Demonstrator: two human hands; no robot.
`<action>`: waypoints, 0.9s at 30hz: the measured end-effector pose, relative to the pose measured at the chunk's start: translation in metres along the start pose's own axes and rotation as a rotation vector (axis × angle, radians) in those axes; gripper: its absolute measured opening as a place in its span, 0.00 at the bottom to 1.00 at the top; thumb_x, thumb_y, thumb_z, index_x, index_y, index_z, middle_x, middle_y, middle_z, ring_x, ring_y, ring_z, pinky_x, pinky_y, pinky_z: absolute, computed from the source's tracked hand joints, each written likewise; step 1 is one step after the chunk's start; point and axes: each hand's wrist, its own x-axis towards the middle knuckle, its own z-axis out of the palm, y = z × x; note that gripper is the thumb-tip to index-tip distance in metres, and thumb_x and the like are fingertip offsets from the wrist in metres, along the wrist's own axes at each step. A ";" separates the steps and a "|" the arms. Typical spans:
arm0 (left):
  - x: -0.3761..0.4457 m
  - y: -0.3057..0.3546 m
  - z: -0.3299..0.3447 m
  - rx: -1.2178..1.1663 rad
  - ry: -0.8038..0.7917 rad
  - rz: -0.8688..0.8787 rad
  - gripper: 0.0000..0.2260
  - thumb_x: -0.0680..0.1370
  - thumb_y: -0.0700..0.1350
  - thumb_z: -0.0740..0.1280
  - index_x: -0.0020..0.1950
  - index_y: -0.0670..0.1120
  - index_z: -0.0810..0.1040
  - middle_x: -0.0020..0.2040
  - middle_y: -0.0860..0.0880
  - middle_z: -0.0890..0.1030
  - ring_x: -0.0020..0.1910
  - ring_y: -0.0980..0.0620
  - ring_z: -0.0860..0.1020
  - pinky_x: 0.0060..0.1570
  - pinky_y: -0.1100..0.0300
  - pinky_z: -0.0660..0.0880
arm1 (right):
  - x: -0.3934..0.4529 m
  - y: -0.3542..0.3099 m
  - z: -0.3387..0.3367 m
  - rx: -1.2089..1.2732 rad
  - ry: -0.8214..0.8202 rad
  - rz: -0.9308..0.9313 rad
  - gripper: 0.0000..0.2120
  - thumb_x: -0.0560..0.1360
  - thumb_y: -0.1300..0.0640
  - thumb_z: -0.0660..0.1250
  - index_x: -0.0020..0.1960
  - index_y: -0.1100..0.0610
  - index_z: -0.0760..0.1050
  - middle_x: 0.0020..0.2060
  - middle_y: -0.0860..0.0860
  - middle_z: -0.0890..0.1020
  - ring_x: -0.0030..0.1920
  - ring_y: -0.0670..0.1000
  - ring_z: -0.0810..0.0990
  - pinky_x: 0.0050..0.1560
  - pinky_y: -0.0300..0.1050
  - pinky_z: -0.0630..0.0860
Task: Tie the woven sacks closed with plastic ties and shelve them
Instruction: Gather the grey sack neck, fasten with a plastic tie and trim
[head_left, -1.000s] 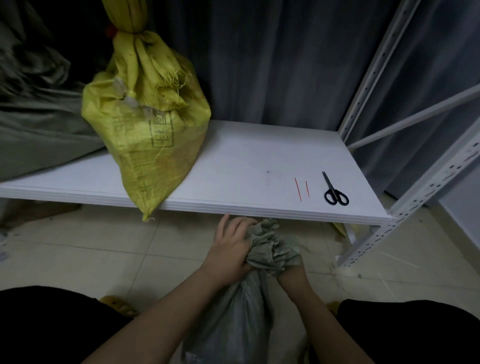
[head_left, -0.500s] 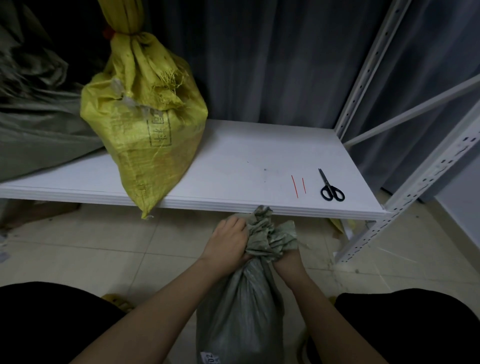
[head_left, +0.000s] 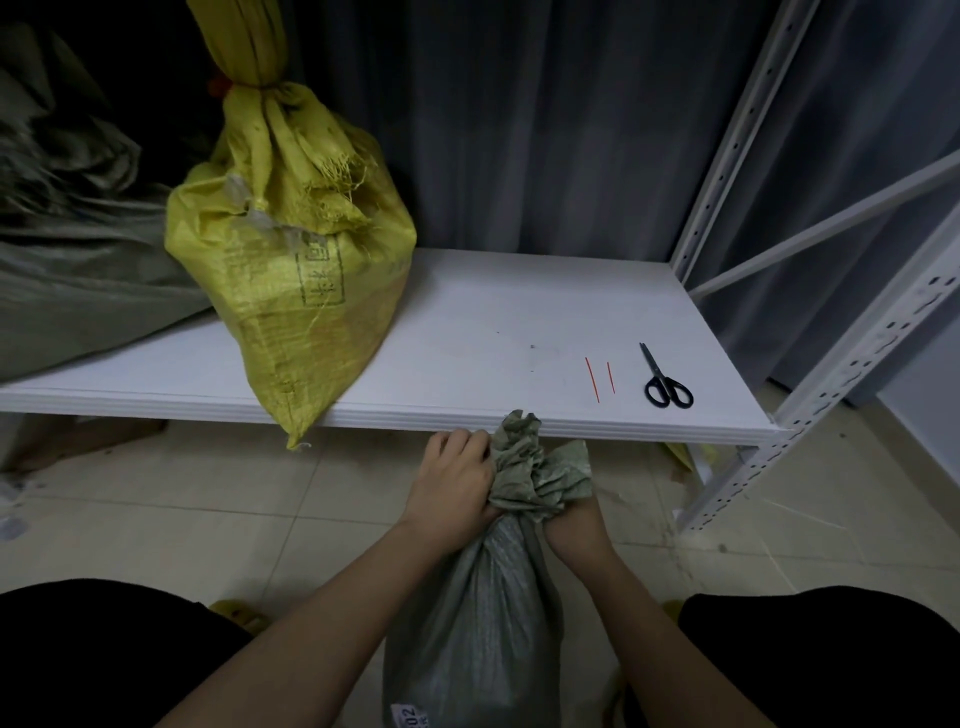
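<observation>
Grey woven sack (head_left: 475, 623) upright on the floor before the white shelf (head_left: 467, 322); left hand (head_left: 454, 480) and right hand (head_left: 571, 522) grip its bunched neck, fingers clamped. Tied yellow sack (head_left: 291, 260), two red ties (head_left: 597, 378) and scissors (head_left: 665, 384) lie on the shelf.

Black scissors (head_left: 667, 382) on the white board, dark curtain (head_left: 545, 124) behind, tiled floor (head_left: 208, 519) below.
</observation>
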 end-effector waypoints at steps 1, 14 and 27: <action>0.001 0.000 0.000 -0.005 -0.025 -0.014 0.15 0.68 0.58 0.58 0.37 0.50 0.77 0.38 0.48 0.74 0.41 0.49 0.65 0.41 0.56 0.58 | 0.001 0.000 0.003 -0.058 0.021 -0.073 0.18 0.74 0.77 0.59 0.49 0.54 0.71 0.34 0.40 0.79 0.32 0.29 0.76 0.36 0.22 0.70; 0.015 0.006 -0.002 -0.255 -0.251 -0.247 0.18 0.76 0.52 0.62 0.61 0.44 0.75 0.59 0.43 0.74 0.60 0.42 0.69 0.56 0.54 0.63 | -0.022 0.012 0.003 -0.351 0.464 -0.371 0.05 0.70 0.63 0.72 0.36 0.57 0.79 0.33 0.51 0.78 0.35 0.49 0.77 0.36 0.45 0.73; 0.020 -0.006 -0.006 -0.651 -0.484 -0.327 0.17 0.73 0.47 0.68 0.60 0.44 0.76 0.60 0.43 0.79 0.59 0.45 0.77 0.53 0.57 0.74 | -0.011 -0.022 -0.006 -1.074 0.357 -1.428 0.06 0.72 0.57 0.71 0.37 0.54 0.79 0.47 0.51 0.78 0.48 0.52 0.72 0.49 0.47 0.67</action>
